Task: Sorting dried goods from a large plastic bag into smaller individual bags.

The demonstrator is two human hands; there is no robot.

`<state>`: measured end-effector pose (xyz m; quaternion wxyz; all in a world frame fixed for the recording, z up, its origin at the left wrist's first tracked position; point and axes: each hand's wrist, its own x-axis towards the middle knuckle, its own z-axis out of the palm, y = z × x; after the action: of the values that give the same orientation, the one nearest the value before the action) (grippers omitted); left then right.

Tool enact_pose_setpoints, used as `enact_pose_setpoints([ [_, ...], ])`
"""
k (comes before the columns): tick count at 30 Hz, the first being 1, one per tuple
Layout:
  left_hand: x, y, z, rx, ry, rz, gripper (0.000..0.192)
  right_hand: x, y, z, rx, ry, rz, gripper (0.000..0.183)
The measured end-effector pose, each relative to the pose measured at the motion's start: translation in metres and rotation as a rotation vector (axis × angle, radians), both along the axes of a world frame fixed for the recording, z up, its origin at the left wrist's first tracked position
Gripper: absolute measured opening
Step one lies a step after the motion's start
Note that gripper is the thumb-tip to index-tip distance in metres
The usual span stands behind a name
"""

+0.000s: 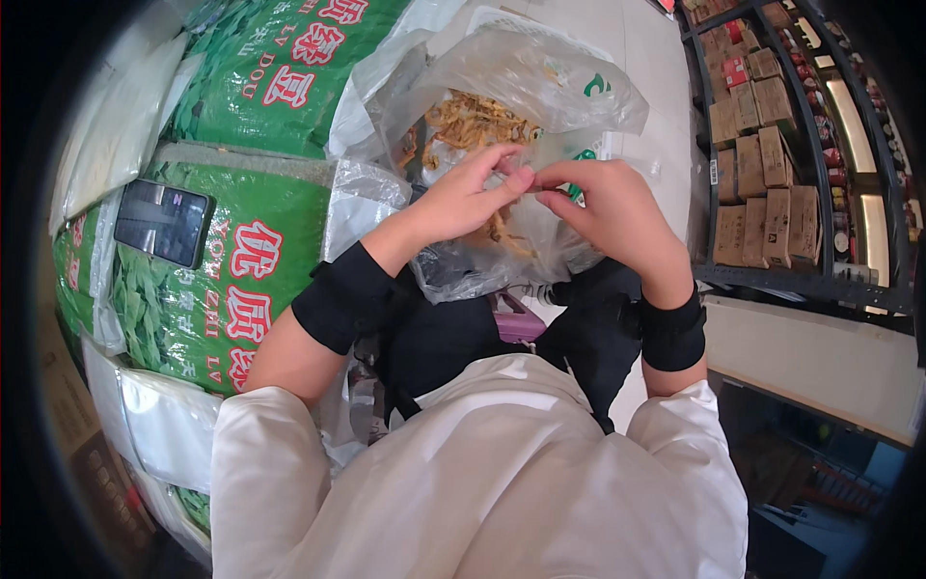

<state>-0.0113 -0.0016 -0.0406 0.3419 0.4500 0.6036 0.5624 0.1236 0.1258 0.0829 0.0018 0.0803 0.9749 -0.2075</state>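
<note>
A large clear plastic bag [608,94] lies spread before me, with dried yellow-brown food strips [481,119] inside. My left hand [481,192] and my right hand [604,206] meet above it, fingertips nearly touching. Each has thumb and forefinger pinched together around something small and thin; what it is cannot be made out. More dried pieces [503,231] show below my fingers. Green print marks the bag beside my right hand.
Green printed sacks [289,188] are stacked on the left, with a smartphone [163,223] and clear plastic sleeves [170,427] on them. A dark metal shelf [767,279] with cardboard boxes [745,166] stands on the right. A purple plastic object [517,318] is between my legs.
</note>
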Motion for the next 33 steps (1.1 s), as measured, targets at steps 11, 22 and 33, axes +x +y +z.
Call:
enact_pose_setpoints([
  [11, -0.011, 0.002, 0.006, -0.046, -0.172, 0.14, 0.025, 0.019, 0.002, -0.012, -0.101, 0.222, -0.337, 0.015],
  [22, -0.013, 0.005, -0.002, 0.005, -0.201, 0.059, 0.026, 0.027, 0.016, -0.043, -0.483, 0.079, -0.404, 0.016],
  [33, -0.016, 0.006, 0.003, 0.102, -0.412, 0.169, 0.028, 0.05, 0.015, -0.045, -1.012, 0.596, -0.643, 0.021],
])
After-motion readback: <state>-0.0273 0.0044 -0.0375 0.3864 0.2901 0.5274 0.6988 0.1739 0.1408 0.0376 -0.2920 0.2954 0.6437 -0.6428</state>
